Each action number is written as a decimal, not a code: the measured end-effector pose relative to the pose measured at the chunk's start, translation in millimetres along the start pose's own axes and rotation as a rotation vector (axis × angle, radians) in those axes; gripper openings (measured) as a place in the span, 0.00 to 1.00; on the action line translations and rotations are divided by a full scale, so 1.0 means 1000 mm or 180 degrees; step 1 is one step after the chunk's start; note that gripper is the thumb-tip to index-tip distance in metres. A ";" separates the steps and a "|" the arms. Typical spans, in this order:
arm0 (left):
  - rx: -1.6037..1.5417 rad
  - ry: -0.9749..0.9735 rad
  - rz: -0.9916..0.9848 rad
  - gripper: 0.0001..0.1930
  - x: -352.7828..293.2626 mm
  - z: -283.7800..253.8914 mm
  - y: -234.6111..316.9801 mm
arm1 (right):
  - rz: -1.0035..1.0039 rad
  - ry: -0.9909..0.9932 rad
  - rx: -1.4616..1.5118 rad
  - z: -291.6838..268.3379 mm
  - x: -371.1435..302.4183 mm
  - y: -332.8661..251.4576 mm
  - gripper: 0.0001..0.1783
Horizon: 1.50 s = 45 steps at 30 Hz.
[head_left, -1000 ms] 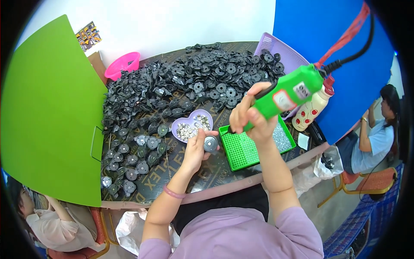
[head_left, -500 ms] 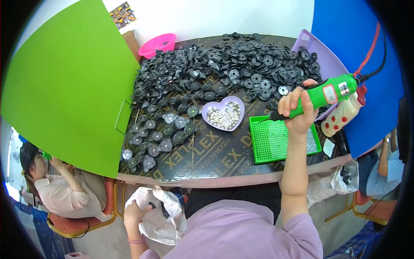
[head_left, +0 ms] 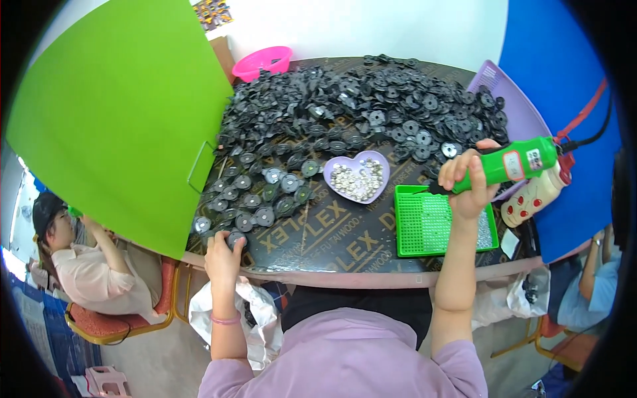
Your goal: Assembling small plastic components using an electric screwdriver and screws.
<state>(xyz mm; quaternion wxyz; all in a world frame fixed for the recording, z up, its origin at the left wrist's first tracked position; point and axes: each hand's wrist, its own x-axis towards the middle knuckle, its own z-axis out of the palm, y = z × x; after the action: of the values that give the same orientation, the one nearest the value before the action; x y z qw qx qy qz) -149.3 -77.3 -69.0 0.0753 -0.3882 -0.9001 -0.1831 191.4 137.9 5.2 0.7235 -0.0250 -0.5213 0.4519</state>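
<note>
My right hand [head_left: 471,179] is wrapped round a green electric screwdriver [head_left: 514,166], its dark tip pointing left above a green perforated tray [head_left: 413,247] with small metal pieces at its right side. At the table's near left edge, my left hand [head_left: 222,260] closes thumb and fingers on a black round plastic part [head_left: 236,239]. Just beyond lies a loose group of similar black round parts [head_left: 264,216], some with grey metal centres. A lilac heart-shaped dish [head_left: 381,189] in the middle of the table holds many small shiny metal pieces.
A large heap of black parts [head_left: 318,99] covers the far table. A pink basin [head_left: 242,66], a purple basket [head_left: 524,109] and a bottle [head_left: 534,196] stand around it. Green [head_left: 119,119] and blue [head_left: 564,79] panels flank the table. A white bag [head_left: 262,325] hangs below my left forearm.
My left hand has risen from the white bag to the table's edge and taken hold of a black round part. The right hand still grips the screwdriver; the whole view has shifted slightly.
</note>
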 end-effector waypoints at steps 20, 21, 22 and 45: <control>-0.4664 -0.2667 0.1181 0.08 0.008 -0.001 0.195 | 0.0610 0.0083 -0.1590 -0.029 -0.025 0.024 0.14; -0.4613 -0.2913 0.1100 0.08 0.009 0.005 0.208 | 0.0543 0.0128 -0.1616 -0.031 -0.026 0.025 0.14; -0.4628 -0.3175 0.0980 0.08 0.009 0.011 0.218 | 0.0555 0.0128 -0.1631 -0.032 -0.026 0.028 0.14; -0.4735 -0.3732 0.0151 0.08 -0.011 0.077 0.232 | 0.0241 0.0472 -0.1850 -0.035 -0.026 0.048 0.16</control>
<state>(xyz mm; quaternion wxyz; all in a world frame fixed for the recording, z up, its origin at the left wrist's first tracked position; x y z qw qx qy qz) 27.0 91.7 -79.9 -0.6519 -0.3849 -0.4388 -0.4841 187.7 163.5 -54.0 0.7047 -0.2834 -0.5732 0.3074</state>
